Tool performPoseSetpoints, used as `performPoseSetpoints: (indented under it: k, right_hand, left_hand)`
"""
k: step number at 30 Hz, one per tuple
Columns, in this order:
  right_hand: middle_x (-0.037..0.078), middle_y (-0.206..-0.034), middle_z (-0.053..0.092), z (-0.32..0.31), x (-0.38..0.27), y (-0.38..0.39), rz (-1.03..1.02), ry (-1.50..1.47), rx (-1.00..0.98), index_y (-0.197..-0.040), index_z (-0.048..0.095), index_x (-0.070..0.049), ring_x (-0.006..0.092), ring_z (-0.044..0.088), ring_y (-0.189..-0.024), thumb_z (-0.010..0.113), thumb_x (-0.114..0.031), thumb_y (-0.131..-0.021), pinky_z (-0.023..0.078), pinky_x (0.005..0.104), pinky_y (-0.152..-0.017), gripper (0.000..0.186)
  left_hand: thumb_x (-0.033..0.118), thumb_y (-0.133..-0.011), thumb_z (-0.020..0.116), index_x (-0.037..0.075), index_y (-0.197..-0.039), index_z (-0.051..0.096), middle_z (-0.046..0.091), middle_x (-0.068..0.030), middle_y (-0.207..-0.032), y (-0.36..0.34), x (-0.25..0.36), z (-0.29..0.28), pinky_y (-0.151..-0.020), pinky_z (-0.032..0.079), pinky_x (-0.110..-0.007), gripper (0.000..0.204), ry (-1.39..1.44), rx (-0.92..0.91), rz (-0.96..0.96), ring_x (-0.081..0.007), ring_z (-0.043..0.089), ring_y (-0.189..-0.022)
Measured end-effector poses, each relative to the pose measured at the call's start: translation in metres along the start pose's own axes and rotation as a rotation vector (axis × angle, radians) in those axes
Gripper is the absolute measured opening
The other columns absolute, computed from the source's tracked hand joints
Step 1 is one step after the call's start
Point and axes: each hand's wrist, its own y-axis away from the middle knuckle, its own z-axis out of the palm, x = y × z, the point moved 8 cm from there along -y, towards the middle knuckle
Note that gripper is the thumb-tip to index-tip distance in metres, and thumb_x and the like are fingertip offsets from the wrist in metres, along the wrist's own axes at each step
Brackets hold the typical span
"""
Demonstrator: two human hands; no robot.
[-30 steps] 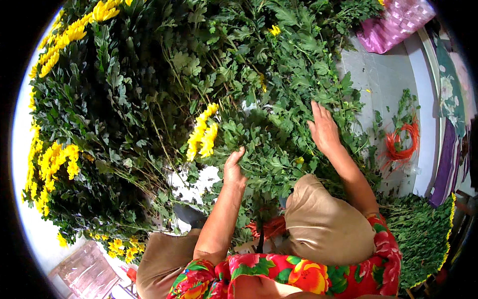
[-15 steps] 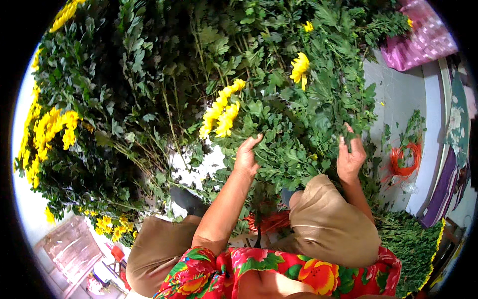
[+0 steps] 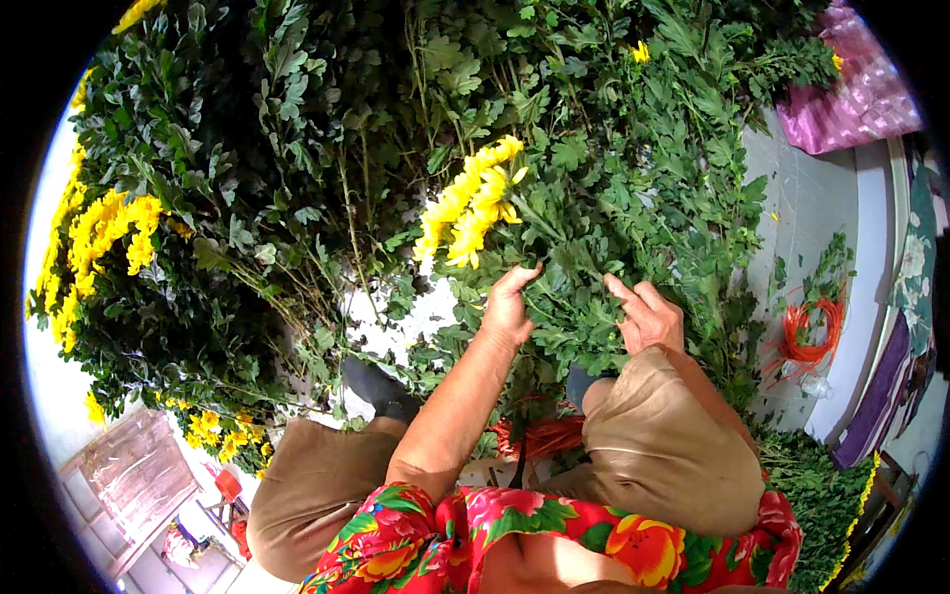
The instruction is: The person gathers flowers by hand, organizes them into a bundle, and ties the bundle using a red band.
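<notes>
Flower bunch lies just ahead of the left hand, yellow heads to the upper left, leafy stems slanting down toward the right hand. From my end, the left is nearer the heads, closed around the stems; the right, apart from it, touches foliage, but I cannot tell whether it grips. An orange coil sits farther right.

1. Pink checked material, at two o'clock.
2. Teal floral cloth, at three o'clock.
3. Purple striped cloth, between three and four o'clock.
4. Brown panel, at eight o'clock.
</notes>
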Motion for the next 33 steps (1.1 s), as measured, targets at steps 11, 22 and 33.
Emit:
performPoseSetpoints:
  k: [11,22,33]
  right_hand:
    - [0.011,-0.114,0.05,0.023,-0.001,0.007,-0.024,0.15,-0.246,-0.139,0.047,-0.004,0.0297,0.056,-0.106,0.073,-0.047,-0.079,0.053,0.0395,-0.081,0.078]
    - [0.01,-0.112,0.049,0.044,0.005,0.013,-0.124,0.154,-0.425,-0.11,0.062,-0.002,0.0263,0.056,-0.105,0.064,-0.055,-0.084,0.055,0.0372,-0.076,0.059]
    - [0.021,-0.121,0.062,-0.148,0.091,-0.109,0.211,0.398,0.689,-0.131,0.055,-0.001,0.041,0.058,-0.112,0.068,-0.024,-0.086,0.04,0.0479,-0.103,0.052]
  left_hand:
    - [0.024,-0.084,0.072,0.005,-0.098,0.068,0.069,-0.0072,-0.099,0.016,0.006,0.025,-0.092,0.05,-0.041,0.024,-0.117,0.032,-0.007,-0.0218,0.064,-0.097]
    - [0.026,-0.081,0.065,0.0,-0.117,0.063,0.069,-0.0159,-0.109,-0.004,-0.012,0.007,-0.091,0.054,-0.049,0.045,-0.177,-0.009,-0.106,-0.033,0.067,-0.099]
    - [0.03,-0.081,0.074,0.01,-0.102,0.07,0.067,-0.0048,-0.111,-0.016,0.006,-0.012,-0.1,0.041,-0.04,0.029,-0.315,0.149,0.065,-0.0208,0.058,-0.108]
